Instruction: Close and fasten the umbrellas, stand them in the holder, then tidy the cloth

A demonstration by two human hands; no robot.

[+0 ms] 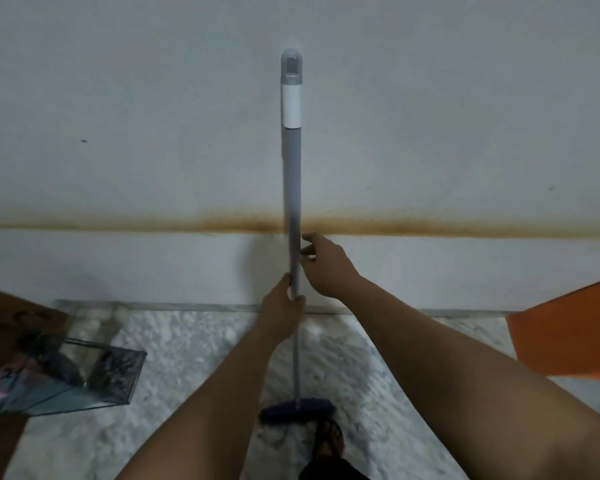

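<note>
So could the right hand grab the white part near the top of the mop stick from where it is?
Probably yes. The right hand already touches the mop stick, and nothing blocks the bare pole up to the white part. It sits well higher, though, so the arm would need to stretch up.

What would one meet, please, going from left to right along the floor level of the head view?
Clear holder with umbrellas → left hand on the mop handle → right hand → orange panel.

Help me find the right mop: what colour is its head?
Purple mop head, on a grey pole; head view shows it.
</note>
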